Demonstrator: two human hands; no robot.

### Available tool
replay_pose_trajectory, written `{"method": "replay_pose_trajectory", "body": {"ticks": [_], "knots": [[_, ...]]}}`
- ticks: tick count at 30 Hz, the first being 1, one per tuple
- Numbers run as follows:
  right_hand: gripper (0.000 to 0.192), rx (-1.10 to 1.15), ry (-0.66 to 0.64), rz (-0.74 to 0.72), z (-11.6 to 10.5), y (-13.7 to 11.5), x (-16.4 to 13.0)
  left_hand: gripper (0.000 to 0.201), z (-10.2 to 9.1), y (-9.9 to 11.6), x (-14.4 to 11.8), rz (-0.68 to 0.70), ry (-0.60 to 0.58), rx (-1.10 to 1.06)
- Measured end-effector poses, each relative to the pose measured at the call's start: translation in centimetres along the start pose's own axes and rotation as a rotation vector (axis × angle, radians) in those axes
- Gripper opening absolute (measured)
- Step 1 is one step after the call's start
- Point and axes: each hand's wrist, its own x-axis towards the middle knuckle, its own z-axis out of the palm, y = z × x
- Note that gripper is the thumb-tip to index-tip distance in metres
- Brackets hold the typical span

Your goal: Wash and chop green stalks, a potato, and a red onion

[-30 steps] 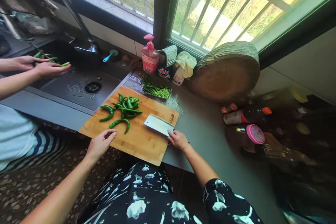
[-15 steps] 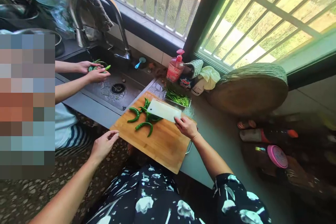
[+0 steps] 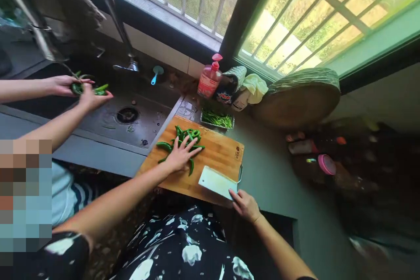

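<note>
So here's the counter: one bamboo cutting board sits right next to the sink, and there's a loose pile of green chili peppers on its far-left part. I can't count them exactly because they overlap and a hand covers some, but it looks like roughly half a dozen or more. The left hand is laid flat on the near edge of that pile, fingers spread wide apart, pressing on the peppers rather than gripping any single one. The right hand is wrapped around the handle of one cleaver, whose broad pale blade lies over the board's near-right corner, well clear of the peppers.

Behind the board there's one small metal tray holding thin green stalks, too many and too fine to count. Along the window sill side: one pink pump bottle of soap, a couple of other bottles I can't read properly, a yellow cloth, and one big round wooden chopping block leaning against the wall.

Over at the sink a second person has two hands together around a small bunch of green peppers, under the tap. On the right there's a dark jumble of bottles, too blurry to count, with one pink lid standing out.
</note>
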Motion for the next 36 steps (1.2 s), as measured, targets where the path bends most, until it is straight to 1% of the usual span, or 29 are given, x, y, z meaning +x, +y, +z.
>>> {"method": "replay_pose_trajectory", "body": {"ticks": [2, 4, 5, 8, 12, 16, 20, 23, 27, 30, 32, 34, 36], "knots": [[0.049, 0.036, -0.038, -0.039, 0.9, -2.1, -0.5, 0.111, -0.1, -0.5, 3.4, 0.023, -0.09, 0.071], [0.049, 0.062, -0.061, -0.084, 1.7, -4.0, 0.3, 0.115, -0.2, -1.7, 5.7, 0.01, -0.195, 0.102], [0.049, 0.068, -0.071, -0.096, 2.0, -4.8, 1.0, 0.115, -0.2, -2.4, 6.5, 0.006, -0.247, 0.105], [0.051, 0.075, -0.101, -0.083, 2.8, -6.1, 3.1, 0.113, -0.6, -4.3, 7.3, 0.043, -0.354, 0.075], [0.054, 0.101, -0.11, -0.014, 3.2, -6.0, 4.9, 0.106, -1.2, -6.0, 6.8, 0.121, -0.395, 0.024], [0.053, 0.112, -0.08, 0.126, 3.1, -4.7, 6.8, 0.101, -1.3, -6.6, 6.3, 0.146, -0.381, 0.005], [0.051, 0.091, -0.071, 0.313, 2.6, -2.8, 8.4, 0.1, -1.0, -6.5, 6.1, 0.14, -0.368, -0.025], [0.05, 0.077, -0.042, 0.425, 2.4, -1.1, 8.6, 0.099, -0.7, -6.0, 6.0, 0.113, -0.371, -0.03], [0.048, 0.029, 0.011, 0.503, 2.4, 1.4, 7.7, 0.102, -0.3, -4.9, 6.0, 0.078, -0.378, -0.024], [0.047, -0.027, 0.089, 0.488, 1.6, 2.6, 7.1, 0.103, -0.3, -4.2, 5.8, 0.076, -0.37, -0.005], [0.047, -0.052, 0.132, 0.425, 0.1, 2.7, 7.4, 0.105, -0.5, -3.9, 5.4, 0.088, -0.333, 0.012], [0.048, -0.063, 0.162, 0.33, -2.1, 2.0, 8.8, 0.105, -0.7, -3.7, 4.5, 0.091, -0.259, 0.013], [0.049, -0.068, 0.184, 0.22, -4.6, 0.8, 11.4, 0.095, -1.0, -3.6, 3.0, 0.093, -0.164, -0.018]]}}
